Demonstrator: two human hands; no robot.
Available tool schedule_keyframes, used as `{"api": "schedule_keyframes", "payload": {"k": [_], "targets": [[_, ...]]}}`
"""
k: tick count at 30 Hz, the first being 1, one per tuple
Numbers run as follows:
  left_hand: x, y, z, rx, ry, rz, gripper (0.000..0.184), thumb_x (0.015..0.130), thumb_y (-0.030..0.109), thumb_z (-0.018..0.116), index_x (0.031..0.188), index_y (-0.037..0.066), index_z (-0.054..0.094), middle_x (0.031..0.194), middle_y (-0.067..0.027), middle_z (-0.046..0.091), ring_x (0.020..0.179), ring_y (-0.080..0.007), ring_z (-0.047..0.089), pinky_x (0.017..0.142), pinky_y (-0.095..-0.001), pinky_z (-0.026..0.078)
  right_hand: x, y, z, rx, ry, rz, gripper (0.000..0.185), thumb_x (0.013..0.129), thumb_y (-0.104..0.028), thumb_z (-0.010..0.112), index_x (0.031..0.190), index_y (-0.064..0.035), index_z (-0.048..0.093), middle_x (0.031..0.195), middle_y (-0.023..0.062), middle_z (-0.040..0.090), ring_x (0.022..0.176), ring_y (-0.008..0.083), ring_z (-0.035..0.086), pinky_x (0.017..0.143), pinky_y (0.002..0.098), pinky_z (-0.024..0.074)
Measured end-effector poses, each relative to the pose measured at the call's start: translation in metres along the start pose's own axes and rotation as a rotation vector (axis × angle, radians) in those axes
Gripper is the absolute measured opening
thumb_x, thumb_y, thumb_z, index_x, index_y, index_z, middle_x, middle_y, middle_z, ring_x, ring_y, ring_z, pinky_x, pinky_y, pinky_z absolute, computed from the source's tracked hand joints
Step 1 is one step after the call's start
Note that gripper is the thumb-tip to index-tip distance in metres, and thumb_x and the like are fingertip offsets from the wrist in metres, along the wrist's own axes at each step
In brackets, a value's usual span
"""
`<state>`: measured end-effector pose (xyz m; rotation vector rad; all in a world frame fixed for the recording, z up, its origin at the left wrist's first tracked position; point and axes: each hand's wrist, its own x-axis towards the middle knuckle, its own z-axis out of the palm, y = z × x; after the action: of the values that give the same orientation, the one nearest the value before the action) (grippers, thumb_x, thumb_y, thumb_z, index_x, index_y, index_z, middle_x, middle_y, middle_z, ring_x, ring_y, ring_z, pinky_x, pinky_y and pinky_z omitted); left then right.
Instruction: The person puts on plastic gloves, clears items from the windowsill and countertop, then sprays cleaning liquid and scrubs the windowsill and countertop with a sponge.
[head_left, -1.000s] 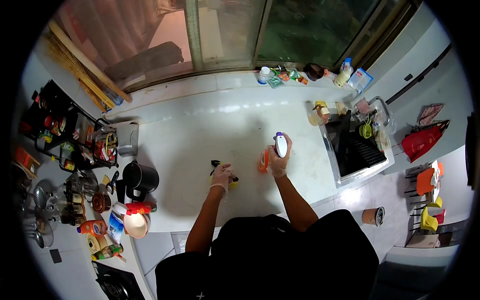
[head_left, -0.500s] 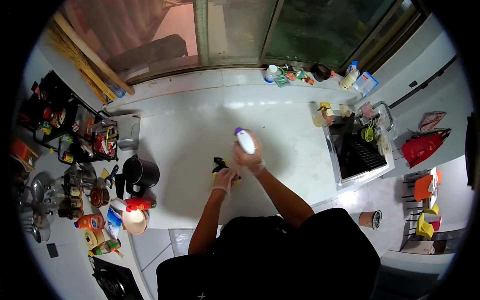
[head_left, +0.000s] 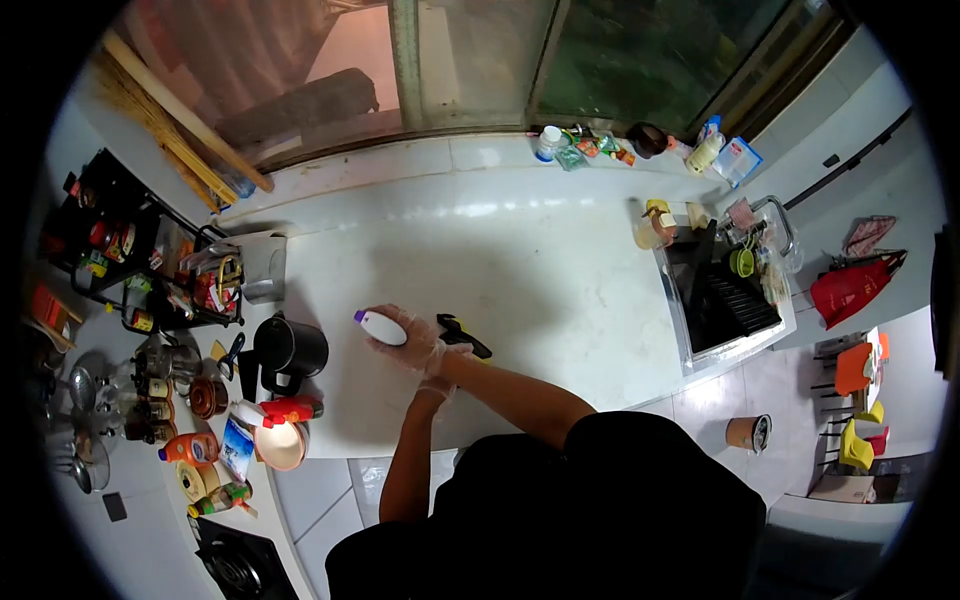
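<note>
My right hand (head_left: 408,340), in a clear plastic glove, is wrapped round a spray bottle (head_left: 384,328) whose white top and purple nozzle show over the left part of the white counter (head_left: 560,290). The bottle's body is hidden beneath the hand. My right forearm crosses over my left hand (head_left: 440,382), gloved too, whose fingers are mostly hidden under it. Just right of the hands lies a black and yellow tool (head_left: 464,338), partly covered by the right wrist.
Left of the hands stand a black pitcher (head_left: 290,345), a red bottle (head_left: 292,409) and a pink-rimmed bowl (head_left: 281,445). A black rack (head_left: 130,250) is farther left. The sink (head_left: 722,300) is at the right, with bottles beside it. Small items line the window ledge (head_left: 490,152).
My right hand has swept left across the counter with the spray bottle, passing over my left hand. My left hand has shifted slightly toward me, and more of the black and yellow tool shows.
</note>
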<state>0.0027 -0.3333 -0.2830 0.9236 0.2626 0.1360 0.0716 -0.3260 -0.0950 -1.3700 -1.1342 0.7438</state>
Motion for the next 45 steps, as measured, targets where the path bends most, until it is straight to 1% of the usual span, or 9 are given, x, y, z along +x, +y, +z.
{"api": "schedule_keyframes", "payload": {"k": [2,6,12,15,30,33,39,42,45], "targets": [[0.022,-0.024,-0.005,0.194,0.047,-0.044,0.042,0.097,0.032,0.058,0.131,0.008,0.054,0.112,-0.0103,0.064,0.099,-0.022,0.062,0.088,-0.0369,0.049,-0.007,-0.001,-0.002,-0.021,-0.052,-0.107,0.058,0.083,-0.017,0.076,0.134,-0.0136,0.05,0.119,0.0125,0.059,0.112,0.0256,0.058,0.098,0.0352,0.0463],[0.045,-0.027,0.019,0.546,0.106,-0.119,0.039,0.096,0.029,0.058,0.127,0.006,0.056,0.107,-0.0102,0.065,0.094,-0.0205,0.063,0.084,-0.0349,0.05,-0.017,-0.038,-0.05,-0.348,-0.308,0.162,0.074,0.08,-0.022,0.076,0.143,-0.0102,0.04,0.136,0.0133,0.052,0.12,0.0289,0.054,0.105,0.0387,0.0424],[0.073,0.018,0.097,1.418,0.093,0.011,0.036,0.094,0.024,0.058,0.122,0.002,0.058,0.1,-0.0106,0.067,0.086,-0.0184,0.065,0.078,-0.0316,0.051,-0.068,0.01,-0.172,-0.184,0.046,0.142,0.058,0.084,-0.021,0.072,0.136,-0.0077,0.05,0.129,0.0109,0.058,0.114,0.0235,0.058,0.099,0.0352,0.0463],[0.1,0.046,0.146,0.551,0.367,-0.202,0.035,0.093,0.022,0.059,0.119,0.001,0.059,0.099,-0.0117,0.068,0.084,-0.0182,0.066,0.076,-0.0313,0.052,-0.098,0.036,-0.241,-0.139,0.284,0.286,0.041,0.087,-0.016,0.07,0.124,-0.0034,0.058,0.114,0.0103,0.066,0.102,0.0176,0.064,0.088,0.0303,0.0518],[0.32,0.089,0.237,0.875,0.724,0.294,0.048,0.082,0.021,0.071,0.122,0.004,0.052,0.112,-0.0166,0.064,0.096,-0.0289,0.066,0.084,-0.0373,0.052,-0.117,0.086,-0.45,-0.331,0.105,0.472,0.041,0.087,-0.02,0.068,0.122,-0.0018,0.059,0.112,0.0137,0.065,0.103,0.0234,0.064,0.089,0.0339,0.052],[0.365,0.11,0.223,0.943,0.82,0.535,0.055,0.077,0.024,0.077,0.121,0.004,0.051,0.113,-0.0172,0.064,0.101,-0.032,0.065,0.087,-0.0413,0.05,-0.096,0.081,-0.469,-0.244,0.123,0.499,0.042,0.087,-0.02,0.068,0.123,-0.0022,0.058,0.115,0.0142,0.065,0.103,0.0239,0.064,0.09,0.034,0.0518],[0.434,0.164,0.231,1.141,1.163,0.452,0.066,0.07,0.031,0.083,0.124,0.009,0.05,0.11,-0.0189,0.066,0.107,-0.0385,0.061,0.09,-0.0477,0.048,-0.038,0.093,-0.499,-0.321,0.143,0.447,0.044,0.087,-0.03,0.066,0.124,-0.007,0.058,0.117,0.0108,0.064,0.098,0.0228,0.063,0.086,0.0352,0.0516],[0.452,0.182,0.23,1.176,1.09,0.301,0.063,0.07,0.032,0.082,0.122,0.01,0.053,0.106,-0.0183,0.067,0.106,-0.0382,0.061,0.09,-0.0477,0.048,0.007,0.124,-0.504,-0.314,0.233,0.491,0.041,0.086,-0.026,0.07,0.118,-0.0015,0.061,0.102,0.0118,0.066,0.089,0.0225,0.064,0.077,0.034,0.053],[0.459,0.183,0.22,1.277,1.095,0.281,0.058,0.069,0.031,0.081,0.117,0.009,0.057,0.105,-0.0174,0.067,0.103,-0.0368,0.061,0.088,-0.0476,0.048,0.047,0.139,-0.5,0.081,0.391,0.627,0.036,0.086,-0.031,0.071,0.105,-0.0012,0.066,0.091,0.0091,0.066,0.078,0.02,0.062,0.066,0.0333,0.0509]]}}
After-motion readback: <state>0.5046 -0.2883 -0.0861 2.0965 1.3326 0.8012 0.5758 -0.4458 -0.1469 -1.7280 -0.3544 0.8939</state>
